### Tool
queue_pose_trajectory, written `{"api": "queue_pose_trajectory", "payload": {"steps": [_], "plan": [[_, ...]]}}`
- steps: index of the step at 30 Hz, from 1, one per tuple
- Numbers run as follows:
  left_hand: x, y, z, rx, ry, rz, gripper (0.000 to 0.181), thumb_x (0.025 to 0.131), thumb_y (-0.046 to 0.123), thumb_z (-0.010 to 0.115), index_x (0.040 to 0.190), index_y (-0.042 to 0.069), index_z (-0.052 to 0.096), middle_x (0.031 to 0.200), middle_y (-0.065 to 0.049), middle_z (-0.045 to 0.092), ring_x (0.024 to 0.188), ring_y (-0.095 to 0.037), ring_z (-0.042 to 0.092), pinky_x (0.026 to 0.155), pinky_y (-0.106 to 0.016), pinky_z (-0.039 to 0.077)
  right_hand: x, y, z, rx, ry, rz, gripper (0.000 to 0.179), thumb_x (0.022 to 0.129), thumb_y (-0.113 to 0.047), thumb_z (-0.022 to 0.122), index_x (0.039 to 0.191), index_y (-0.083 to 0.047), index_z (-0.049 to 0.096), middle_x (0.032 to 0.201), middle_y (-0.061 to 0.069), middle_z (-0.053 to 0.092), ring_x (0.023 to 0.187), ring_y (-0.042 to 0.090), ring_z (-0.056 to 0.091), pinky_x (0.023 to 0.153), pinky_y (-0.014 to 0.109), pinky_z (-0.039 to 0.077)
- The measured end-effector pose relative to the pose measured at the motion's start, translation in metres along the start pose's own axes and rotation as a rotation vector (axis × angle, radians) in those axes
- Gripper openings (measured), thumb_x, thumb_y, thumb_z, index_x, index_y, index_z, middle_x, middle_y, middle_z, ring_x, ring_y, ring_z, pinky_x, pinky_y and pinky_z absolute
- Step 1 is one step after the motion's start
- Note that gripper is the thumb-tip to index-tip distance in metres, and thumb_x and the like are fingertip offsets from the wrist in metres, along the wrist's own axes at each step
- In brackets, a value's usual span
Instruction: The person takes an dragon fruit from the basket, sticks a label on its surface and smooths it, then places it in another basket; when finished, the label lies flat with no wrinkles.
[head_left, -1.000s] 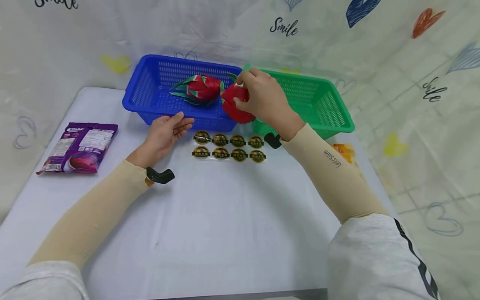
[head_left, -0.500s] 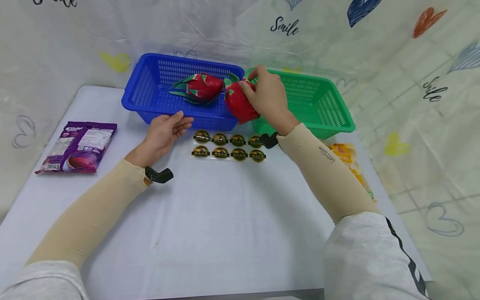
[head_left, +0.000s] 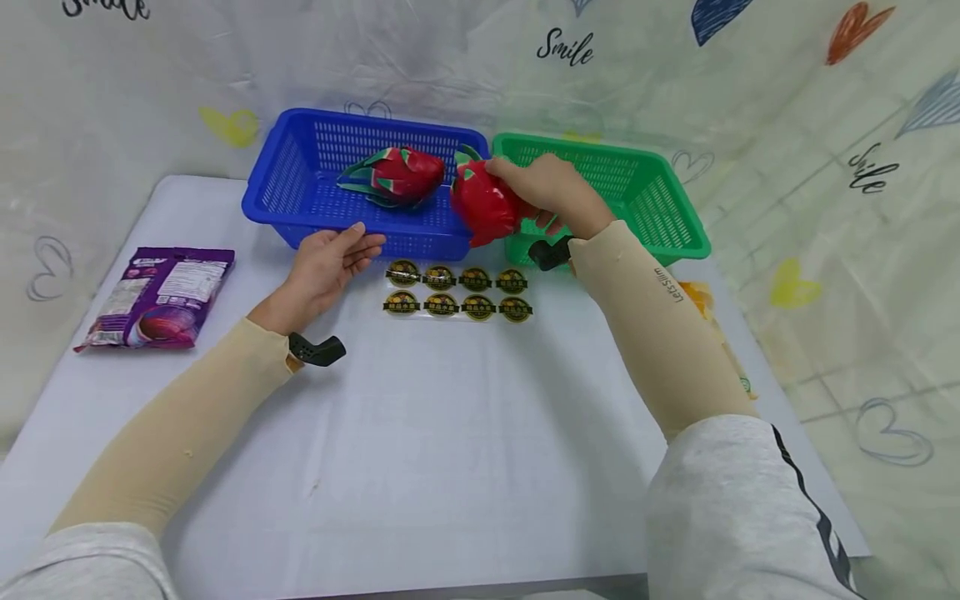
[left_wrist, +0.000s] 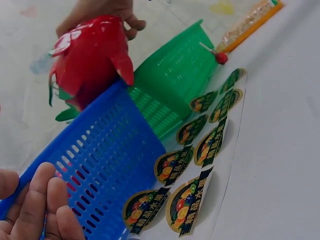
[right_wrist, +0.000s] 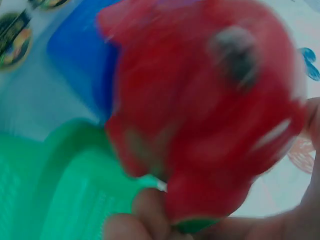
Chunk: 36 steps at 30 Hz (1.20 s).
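My right hand [head_left: 553,190] holds a red dragon fruit [head_left: 483,204] with green-tipped scales, its skin shiny like plastic. The fruit hangs over the right end of the blue basket [head_left: 300,218], where it meets the green basket [head_left: 686,242]. In the right wrist view the dragon fruit [right_wrist: 200,110] is blurred, with fingers curled beneath it. A second dragon fruit [head_left: 408,177] lies on its side inside the blue basket. My left hand [head_left: 322,267] is at that basket's front rim; in the left wrist view the rim passes between the thumb and the fingers [left_wrist: 42,200].
A sheet of round black-and-gold stickers [head_left: 459,293] lies in front of the baskets. A purple packet [head_left: 161,296] is at the left of the white table [head_left: 420,467]. A yellow packet [head_left: 701,298] lies at the right, partly behind the right forearm.
My right hand has shifted to the right and turned on the dragon fruit, which has moved slightly right and tilted. The left hand has stayed at the blue basket's rim.
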<state>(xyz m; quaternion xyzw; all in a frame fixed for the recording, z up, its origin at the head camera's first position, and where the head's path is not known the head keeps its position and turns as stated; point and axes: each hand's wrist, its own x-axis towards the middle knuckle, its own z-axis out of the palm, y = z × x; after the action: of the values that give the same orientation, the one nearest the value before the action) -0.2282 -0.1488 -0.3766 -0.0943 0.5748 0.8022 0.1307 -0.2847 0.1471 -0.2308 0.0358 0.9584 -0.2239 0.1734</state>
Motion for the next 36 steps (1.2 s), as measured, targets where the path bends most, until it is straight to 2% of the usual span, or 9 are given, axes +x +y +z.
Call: {"api": "queue_pose_trajectory", "payload": {"steps": [6, 8, 11, 14, 16, 19, 23, 30, 36], "plan": [[-0.001, 0.001, 0.001, 0.001, 0.008, -0.004, 0.024, 0.105, 0.033, 0.06, 0.112, 0.012, 0.069, 0.094, 0.01, 0.081, 0.097, -0.006, 0.073, 0.091, -0.02, 0.055, -0.003, -0.001, -0.008, 0.131, -0.069, -0.013, 0.066, 0.095, -0.068, 0.051, 0.131, -0.012, 0.056, 0.114, 0.0, 0.06, 0.102, 0.022, 0.062, 0.081, 0.038, 0.065], [-0.001, 0.001, 0.002, -0.002, 0.009, -0.006, 0.025, 0.105, 0.033, 0.06, 0.114, 0.011, 0.068, 0.094, 0.009, 0.081, 0.097, -0.006, 0.073, 0.092, -0.02, 0.055, -0.004, -0.002, -0.009, 0.112, -0.053, -0.038, 0.049, 0.095, -0.063, 0.055, 0.104, -0.015, 0.062, 0.093, -0.004, 0.058, 0.087, 0.017, 0.058, 0.078, 0.037, 0.064], [-0.001, 0.002, 0.002, -0.003, 0.006, -0.009, 0.026, 0.105, 0.033, 0.06, 0.115, 0.01, 0.068, 0.094, 0.009, 0.081, 0.098, -0.007, 0.073, 0.092, -0.02, 0.055, -0.005, -0.004, -0.01, 0.035, 0.007, -0.101, 0.043, 0.091, -0.053, 0.062, 0.067, -0.022, 0.045, 0.062, -0.009, 0.039, 0.062, 0.012, 0.04, 0.065, 0.031, 0.054], [-0.001, 0.002, 0.002, -0.001, 0.012, -0.007, 0.025, 0.106, 0.032, 0.059, 0.114, 0.011, 0.068, 0.094, 0.009, 0.081, 0.1, -0.008, 0.073, 0.092, -0.02, 0.055, -0.007, -0.005, -0.007, -0.037, 0.088, -0.164, 0.048, 0.086, -0.041, 0.065, 0.06, -0.022, 0.031, 0.053, -0.008, 0.021, 0.054, 0.012, 0.019, 0.054, 0.031, 0.033], [-0.001, 0.002, 0.002, -0.001, 0.014, -0.01, 0.025, 0.106, 0.032, 0.059, 0.114, 0.011, 0.069, 0.094, 0.01, 0.081, 0.102, -0.008, 0.073, 0.093, -0.02, 0.055, -0.01, -0.007, -0.004, -0.058, 0.137, -0.2, 0.042, 0.084, -0.037, 0.067, 0.062, -0.019, 0.037, 0.053, -0.008, 0.024, 0.054, 0.011, 0.021, 0.055, 0.032, 0.028], [-0.001, 0.003, 0.001, 0.0, 0.016, -0.022, 0.028, 0.105, 0.033, 0.06, 0.119, 0.01, 0.068, 0.095, 0.01, 0.081, 0.101, -0.007, 0.073, 0.096, -0.021, 0.054, -0.016, -0.007, 0.002, -0.084, 0.188, -0.254, 0.023, 0.083, -0.035, 0.07, 0.088, -0.012, 0.067, 0.064, -0.006, 0.05, 0.062, 0.01, 0.042, 0.062, 0.029, 0.042], [-0.001, 0.002, 0.001, 0.016, 0.014, -0.039, 0.04, 0.104, 0.036, 0.06, 0.132, 0.007, 0.062, 0.095, 0.012, 0.08, 0.099, -0.005, 0.072, 0.095, -0.02, 0.053, -0.027, -0.004, 0.01, -0.117, 0.226, -0.362, 0.065, 0.082, -0.033, 0.074, 0.14, -0.005, 0.062, 0.109, 0.008, 0.073, 0.096, 0.019, 0.062, 0.083, 0.036, 0.055], [0.0, 0.001, 0.001, 0.003, 0.016, -0.031, 0.032, 0.104, 0.035, 0.061, 0.123, 0.009, 0.067, 0.095, 0.011, 0.081, 0.101, -0.006, 0.073, 0.092, -0.019, 0.055, -0.038, 0.009, 0.017, -0.167, 0.319, -0.574, 0.068, 0.08, -0.029, 0.077, 0.14, -0.001, 0.06, 0.119, 0.014, 0.07, 0.101, 0.027, 0.061, 0.084, 0.042, 0.054], [0.001, 0.002, 0.0, -0.015, 0.006, -0.012, 0.024, 0.105, 0.033, 0.061, 0.11, 0.012, 0.071, 0.095, 0.009, 0.081, 0.1, -0.008, 0.073, 0.092, -0.021, 0.056, -0.052, 0.021, 0.019, -0.164, 0.354, -0.675, 0.069, 0.08, -0.028, 0.084, 0.139, 0.0, 0.06, 0.129, 0.017, 0.067, 0.11, 0.029, 0.061, 0.088, 0.044, 0.057]]}}
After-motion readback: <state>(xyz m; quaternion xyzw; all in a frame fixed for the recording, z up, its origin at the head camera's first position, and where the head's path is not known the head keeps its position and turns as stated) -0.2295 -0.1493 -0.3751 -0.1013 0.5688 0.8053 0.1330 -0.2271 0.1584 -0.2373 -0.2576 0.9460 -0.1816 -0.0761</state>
